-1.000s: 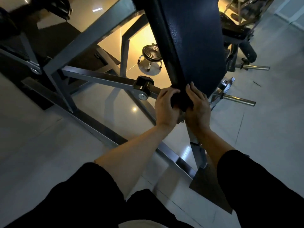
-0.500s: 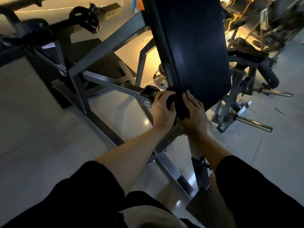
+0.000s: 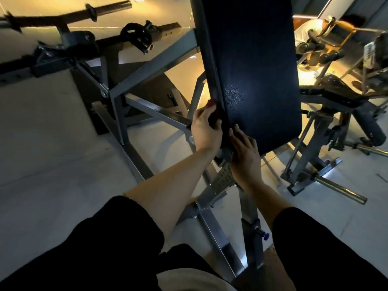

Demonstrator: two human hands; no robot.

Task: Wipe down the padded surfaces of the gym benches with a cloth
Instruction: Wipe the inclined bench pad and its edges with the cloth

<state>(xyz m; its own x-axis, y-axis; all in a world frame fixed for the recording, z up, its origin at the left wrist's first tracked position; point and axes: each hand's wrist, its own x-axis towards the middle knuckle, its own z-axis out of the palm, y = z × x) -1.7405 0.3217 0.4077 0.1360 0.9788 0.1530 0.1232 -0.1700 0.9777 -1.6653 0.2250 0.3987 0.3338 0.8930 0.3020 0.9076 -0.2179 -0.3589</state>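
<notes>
A dark blue padded bench back (image 3: 256,76) rises steeply in the middle of the view on a grey steel frame (image 3: 153,70). My left hand (image 3: 205,131) holds a dark reddish cloth (image 3: 212,105) against the pad's left side edge, a little above its lower corner. Most of the cloth is hidden under the fingers. My right hand (image 3: 244,158) lies just below and right of it, with straight fingers resting on the pad's lower left corner.
A barbell sleeve (image 3: 109,8) and machine arms stand at the upper left. Chrome plate pegs (image 3: 340,189) stick out low on the right. Another machine and a person (image 3: 310,36) are at the far right. The floor is pale glossy tile (image 3: 52,143).
My left hand has slid up the pad's left edge with the cloth, away from the right hand. The right hand stays at the lower corner. The view has tilted upward.
</notes>
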